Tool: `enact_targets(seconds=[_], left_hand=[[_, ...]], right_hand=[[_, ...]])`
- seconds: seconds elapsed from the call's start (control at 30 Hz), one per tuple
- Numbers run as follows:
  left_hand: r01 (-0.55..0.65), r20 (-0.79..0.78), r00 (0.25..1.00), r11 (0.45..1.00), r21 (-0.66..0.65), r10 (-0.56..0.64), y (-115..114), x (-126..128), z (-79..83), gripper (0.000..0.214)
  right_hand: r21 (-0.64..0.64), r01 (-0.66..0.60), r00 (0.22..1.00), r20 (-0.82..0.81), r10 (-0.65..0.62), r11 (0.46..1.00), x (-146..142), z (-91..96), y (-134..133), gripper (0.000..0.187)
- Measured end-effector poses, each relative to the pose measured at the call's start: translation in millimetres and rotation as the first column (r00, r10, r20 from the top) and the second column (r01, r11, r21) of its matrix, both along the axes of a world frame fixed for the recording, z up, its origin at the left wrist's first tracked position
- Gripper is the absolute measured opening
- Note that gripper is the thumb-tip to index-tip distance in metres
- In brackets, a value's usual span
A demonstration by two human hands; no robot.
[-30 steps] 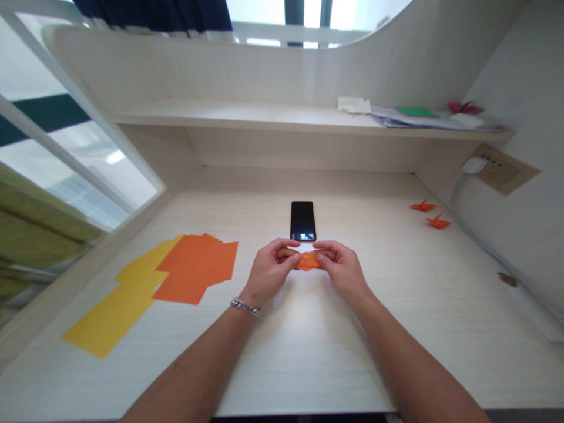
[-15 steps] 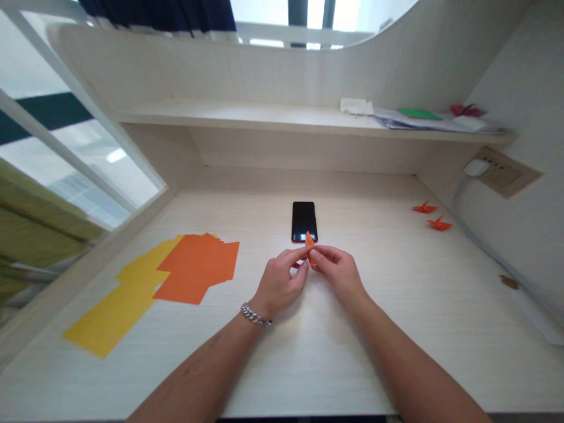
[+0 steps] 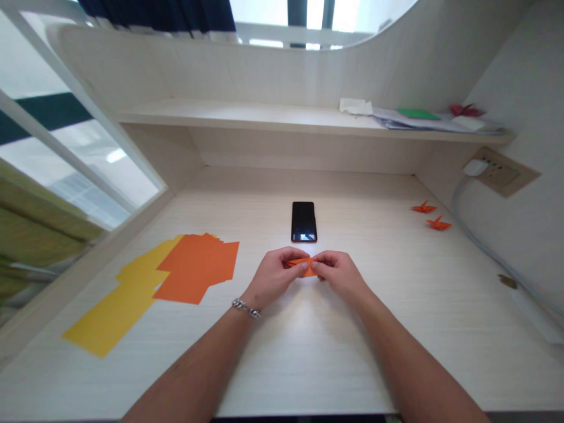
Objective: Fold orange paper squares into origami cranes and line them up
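Note:
Both hands pinch a small folded piece of orange paper (image 3: 304,267) just above the desk, in front of a phone. My left hand (image 3: 277,275) grips its left part between thumb and fingers; a silver chain bracelet (image 3: 247,308) circles that wrist. My right hand (image 3: 338,271) holds the right end, thumb on the near face. The fingers cover much of the paper, so its full shape is hidden. The black phone (image 3: 304,221) lies flat just beyond the fingertips.
Orange sheets (image 3: 198,264) overlap yellow sheets (image 3: 110,317) at left. Two folded orange paper birds (image 3: 438,224) stand at right near a grey cable (image 3: 478,241) plugged into a wall socket (image 3: 506,171). Papers (image 3: 440,122) lie on the shelf (image 3: 247,114) above.
The folded orange paper has turned from pointing away, over the phone's near end, to lying sideways between my hands. Both hands have drawn slightly nearer to me, uncovering the phone's near edge.

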State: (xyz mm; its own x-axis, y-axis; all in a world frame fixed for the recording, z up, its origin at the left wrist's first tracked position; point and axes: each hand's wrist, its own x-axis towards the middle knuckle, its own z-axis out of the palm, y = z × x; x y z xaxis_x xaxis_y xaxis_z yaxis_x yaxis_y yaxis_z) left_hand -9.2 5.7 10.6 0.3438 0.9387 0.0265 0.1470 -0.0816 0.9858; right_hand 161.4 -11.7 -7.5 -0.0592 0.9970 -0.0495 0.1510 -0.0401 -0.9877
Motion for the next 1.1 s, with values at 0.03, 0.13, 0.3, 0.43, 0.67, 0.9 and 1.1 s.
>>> enact_targets(seconds=[0.03,0.13,0.3,0.43,0.67,0.9,1.1], left_hand=[[0.016,0.021,1.0,0.999,-0.035,-0.016,-0.8,2.0,-0.2,0.019],[0.009,0.076,0.997,0.997,-0.08,-0.003,-2.2,5.2,-0.7,0.016],[0.044,0.151,0.988,0.994,-0.096,-0.029,-2.5,2.8,0.1,0.016],[0.049,0.186,0.982,0.991,-0.126,-0.025,-3.0,2.1,1.1,0.011],[0.045,0.222,0.975,0.991,-0.13,-0.015,-4.2,1.8,3.0,0.003],[0.048,0.166,0.985,0.999,-0.018,-0.045,-5.5,-0.4,4.3,0.004],[0.027,0.161,0.987,0.999,-0.023,-0.023,-2.7,-3.1,1.4,0.005]], right_hand=[[0.015,0.006,1.0,0.0,-0.006,1.0,-0.4,1.1,-0.6,0.014],[0.036,0.024,0.999,-0.042,-0.023,0.999,-1.4,3.8,-1.9,0.017],[0.033,0.032,0.989,-0.143,-0.027,0.999,-1.8,6.8,-3.6,0.02],[0.056,0.033,0.983,-0.181,-0.022,0.998,-2.0,9.9,-5.2,0.014],[0.043,0.02,0.967,-0.256,-0.008,0.999,-1.1,12.0,-6.6,0.013],[-0.008,-0.047,0.961,-0.273,0.043,0.999,2.3,8.6,-6.3,0.023],[0.089,-0.043,0.982,-0.179,0.058,0.995,4.1,5.1,-4.1,0.021]])
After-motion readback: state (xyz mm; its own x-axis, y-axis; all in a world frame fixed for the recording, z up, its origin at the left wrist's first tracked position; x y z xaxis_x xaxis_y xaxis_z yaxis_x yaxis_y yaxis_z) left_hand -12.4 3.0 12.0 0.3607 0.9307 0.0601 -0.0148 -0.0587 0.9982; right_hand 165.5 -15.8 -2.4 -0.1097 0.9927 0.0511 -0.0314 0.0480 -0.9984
